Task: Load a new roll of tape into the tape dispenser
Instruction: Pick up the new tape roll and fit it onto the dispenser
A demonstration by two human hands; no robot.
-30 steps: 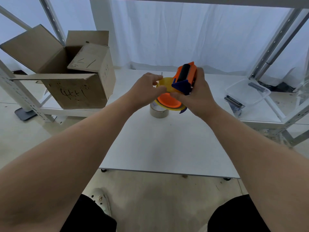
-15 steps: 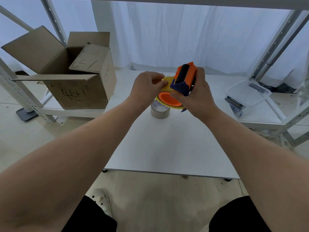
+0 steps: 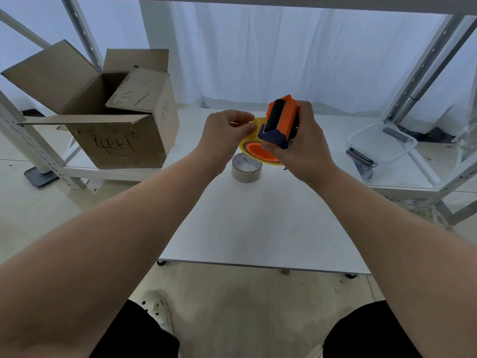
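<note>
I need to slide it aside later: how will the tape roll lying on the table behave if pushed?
The tape roll lies flat on the white table, so it should slide rather than roll. It looks nearly used up, probably light. Tipped on edge, it would likely roll.

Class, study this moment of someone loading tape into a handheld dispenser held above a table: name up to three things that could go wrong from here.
1. The right hand alone holds the orange and blue plastic tape dispenser in mid-air; a slip could drop it onto the grey roll of tape standing on the white table beneath.
2. The left hand pinches the yellow tape roll at its edge; the loose end may stick back or tear.
3. Any cutting blade is hidden, so fingers could meet it.
</note>
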